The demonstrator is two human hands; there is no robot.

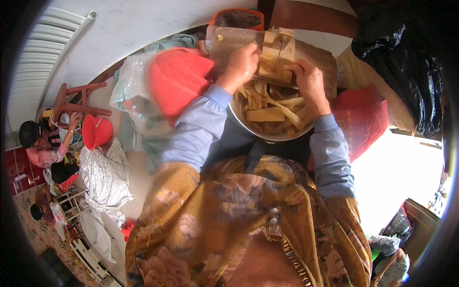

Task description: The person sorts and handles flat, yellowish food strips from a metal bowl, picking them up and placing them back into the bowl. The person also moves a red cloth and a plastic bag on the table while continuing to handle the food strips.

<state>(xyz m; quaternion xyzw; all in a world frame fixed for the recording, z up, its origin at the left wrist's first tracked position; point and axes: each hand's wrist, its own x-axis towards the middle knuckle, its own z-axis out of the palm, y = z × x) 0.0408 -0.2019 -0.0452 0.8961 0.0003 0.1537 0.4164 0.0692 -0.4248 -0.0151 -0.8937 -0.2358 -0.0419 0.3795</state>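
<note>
A wooden block fixture with a slit down its middle stands on a wooden board in front of me. My left hand, blurred, has its fingers bent together at the block's left side; a yellowish piece shows by the fingertips, but whether they grip it is unclear. At the block's right side, my right hand pinches the end of a pale strip. Below the board, a metal basin holds several flat, yellowish-brown strips, apparently plant or wood material.
Red cloth-covered forms flank the basin, left and right. An orange-rimmed container stands behind the board. Black plastic hangs at right. At left are a wooden stool, a red bucket and another person.
</note>
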